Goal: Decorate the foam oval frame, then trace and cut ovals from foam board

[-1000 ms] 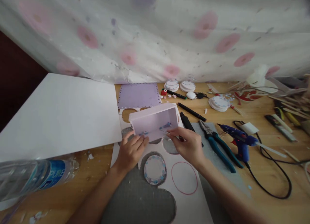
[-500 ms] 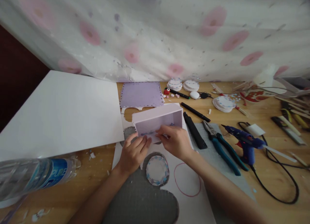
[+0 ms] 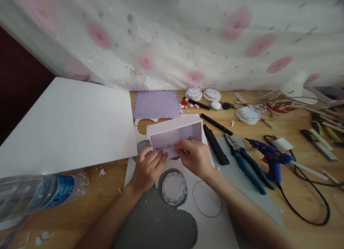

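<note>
**Lilac box (image 3: 173,135) lay open side nearest**

Sat near far edge of cut-out sheet (image 3: 213,231), long axis left-right, right end farther. Left hand (image 3: 147,170), fingers half-bent, touched near left rim; right hand (image 3: 193,155) pinched at the opening, I couldn't tell what. Bottle (image 3: 40,195), toward table's left edge, read "PURE".

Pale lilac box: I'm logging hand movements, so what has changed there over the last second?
The right hand has moved left along the lilac box, its thin implement with it, bringing it nearer the left hand. Nothing was visibly grasped or let go. The left hand stayed at the box's near left edge; the hot glue gun and pliers stayed put.
</note>
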Demonstrator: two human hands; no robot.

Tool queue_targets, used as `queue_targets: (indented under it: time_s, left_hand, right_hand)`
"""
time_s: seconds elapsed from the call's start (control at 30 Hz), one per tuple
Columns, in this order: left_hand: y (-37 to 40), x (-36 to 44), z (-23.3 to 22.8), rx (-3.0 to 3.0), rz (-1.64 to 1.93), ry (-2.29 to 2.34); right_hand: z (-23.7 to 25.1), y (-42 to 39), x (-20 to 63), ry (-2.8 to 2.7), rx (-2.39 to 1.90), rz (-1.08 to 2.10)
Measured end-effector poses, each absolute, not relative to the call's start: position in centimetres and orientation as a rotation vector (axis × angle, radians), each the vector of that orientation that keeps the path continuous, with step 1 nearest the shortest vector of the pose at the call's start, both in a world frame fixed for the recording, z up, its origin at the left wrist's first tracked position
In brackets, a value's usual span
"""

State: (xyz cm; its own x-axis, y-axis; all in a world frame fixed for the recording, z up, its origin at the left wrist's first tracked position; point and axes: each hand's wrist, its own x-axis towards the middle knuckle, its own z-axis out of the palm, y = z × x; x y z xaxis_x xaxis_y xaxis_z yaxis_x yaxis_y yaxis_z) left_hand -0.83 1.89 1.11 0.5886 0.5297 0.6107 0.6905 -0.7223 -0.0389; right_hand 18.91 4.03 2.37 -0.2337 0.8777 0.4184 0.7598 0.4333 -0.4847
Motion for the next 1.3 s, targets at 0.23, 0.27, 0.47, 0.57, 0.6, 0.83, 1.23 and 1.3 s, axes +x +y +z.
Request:
queue_targets:
  time_s: [0.23, 0.27, 0.47, 0.57, 0.6, 0.83, 1.23, 1.3]
  left_hand:
    - [2.0, -0.8, 1.1, -2.549, -0.852, -0.994]
    - [2.0, -0.8, 1.1, -2.549, -0.853, -0.991]
    - [2.1, -0.9, 1.1, -2.556, -0.887, -1.012]
    - [2.2, -0.9, 1.2, -2.552, -0.882, -1.016]
    - [2.3, -0.9, 1.2, -2.550, -0.879, -1.017]
    - [4.3, -1.9, 2.0, -2.565, -0.900, -1.160]
    - [3.4, -2.0, 2.8, -2.637, -1.421, -1.417]
    - [2.2, -0.8, 2.8, -2.618, -1.534, -1.499]
  right_hand:
    - [2.0, 3.4, 18.4, -2.265, -1.240, -0.026]
    - [1.9, 3.4, 18.4, -2.259, -1.248, -0.005]
    - [2.3, 2.9, 19.3, -1.901, -1.247, 0.296]
    - [3.3, 2.0, 20.0, -1.673, -1.177, 0.370]
    - [3.7, 1.6, 20.3, -1.605, -1.176, 0.390]
    - [3.4, -1.0, 21.7, -1.203, -1.193, 0.601]
    - [-0.8, -1.2, 20.7, -1.008, -1.250, 0.993]
    - [-0.9, -1.1, 20.7, -1.010, -1.244, 0.994]
